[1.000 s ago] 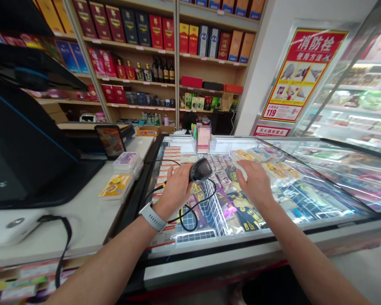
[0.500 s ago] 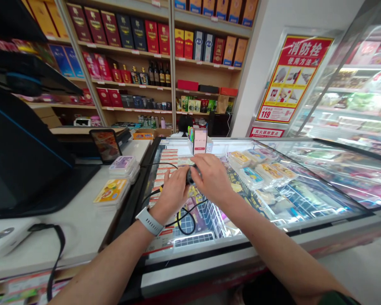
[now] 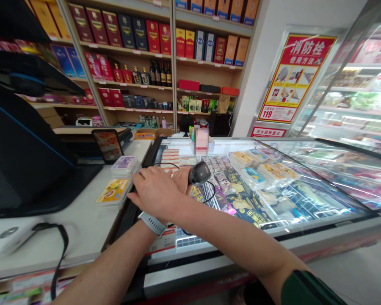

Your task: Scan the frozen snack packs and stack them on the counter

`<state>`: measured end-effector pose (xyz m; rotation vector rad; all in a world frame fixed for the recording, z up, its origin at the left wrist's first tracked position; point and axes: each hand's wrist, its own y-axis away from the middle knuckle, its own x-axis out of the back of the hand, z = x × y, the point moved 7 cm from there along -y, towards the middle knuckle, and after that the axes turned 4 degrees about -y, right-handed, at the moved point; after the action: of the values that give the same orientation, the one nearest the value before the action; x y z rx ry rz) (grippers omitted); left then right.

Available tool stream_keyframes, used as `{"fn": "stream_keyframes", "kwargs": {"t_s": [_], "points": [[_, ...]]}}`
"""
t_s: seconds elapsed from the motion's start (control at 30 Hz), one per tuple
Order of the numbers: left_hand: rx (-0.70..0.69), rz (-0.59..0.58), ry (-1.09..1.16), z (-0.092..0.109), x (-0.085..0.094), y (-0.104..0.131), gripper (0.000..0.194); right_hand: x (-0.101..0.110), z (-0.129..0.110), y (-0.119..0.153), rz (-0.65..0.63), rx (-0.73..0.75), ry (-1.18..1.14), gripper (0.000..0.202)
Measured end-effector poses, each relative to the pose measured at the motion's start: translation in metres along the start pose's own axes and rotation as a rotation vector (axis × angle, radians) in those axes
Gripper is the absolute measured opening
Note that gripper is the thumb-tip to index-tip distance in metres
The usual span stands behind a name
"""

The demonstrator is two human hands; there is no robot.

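A black handheld scanner (image 3: 199,173) with a cable is gripped in my left hand (image 3: 181,177), which wears a light grey watch (image 3: 152,223) on its wrist. My right hand (image 3: 155,188) crosses over the left one and partly hides it. Its fingers point left, with the thumb apart, and nothing shows between them. Just left of those fingers, a stack of yellow-labelled packs (image 3: 113,190) lies on the counter. Behind it sits a stack of purple-labelled packs (image 3: 124,164).
Below my hands is a glass-topped freezer (image 3: 241,254); more packs (image 3: 254,176) lie on its glass. A phone (image 3: 107,145) stands at the left, beside a black terminal (image 3: 25,161). Another phone with a blurred screen (image 3: 201,141) stands at the freezer's back. A white device (image 3: 11,235) sits on the counter.
My right hand has let go of the scanner and swung left over my left hand, towards the packs. The scanner stays in my left hand, its head now uncovered.
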<state>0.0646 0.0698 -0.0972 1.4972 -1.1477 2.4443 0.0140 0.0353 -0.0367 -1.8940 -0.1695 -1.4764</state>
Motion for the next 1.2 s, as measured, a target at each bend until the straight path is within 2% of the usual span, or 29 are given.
{"fn": "stream_keyframes", "kwargs": {"t_s": [0.1,0.3,0.47,0.57,0.73,1.0,1.2], "points": [[0.0,-0.037,-0.004,-0.005,0.0,0.001,0.047,-0.016,-0.012,-0.013,-0.042,0.056,-0.012,0.039],[0.008,-0.136,0.025,-0.001,-0.004,-0.004,0.058,-0.044,-0.027,-0.034,-0.138,0.066,-0.069,0.062],[-0.015,-0.184,0.045,-0.001,-0.003,-0.004,0.06,-0.067,-0.035,-0.041,-0.272,0.037,-0.084,0.059],[-0.023,-0.167,0.047,-0.002,-0.004,-0.004,0.06,-0.076,-0.036,-0.041,-0.293,0.065,-0.076,0.045],[-0.017,-0.182,0.048,-0.003,-0.008,-0.004,0.06,-0.073,-0.039,-0.038,-0.25,0.213,-0.069,0.019],[-0.021,-0.187,0.053,-0.002,-0.009,-0.003,0.062,-0.066,-0.048,-0.034,-0.243,0.335,-0.022,0.02],[-0.022,-0.172,0.047,0.0,-0.008,-0.003,0.06,-0.054,-0.05,-0.029,-0.16,0.367,0.02,0.02]]}}
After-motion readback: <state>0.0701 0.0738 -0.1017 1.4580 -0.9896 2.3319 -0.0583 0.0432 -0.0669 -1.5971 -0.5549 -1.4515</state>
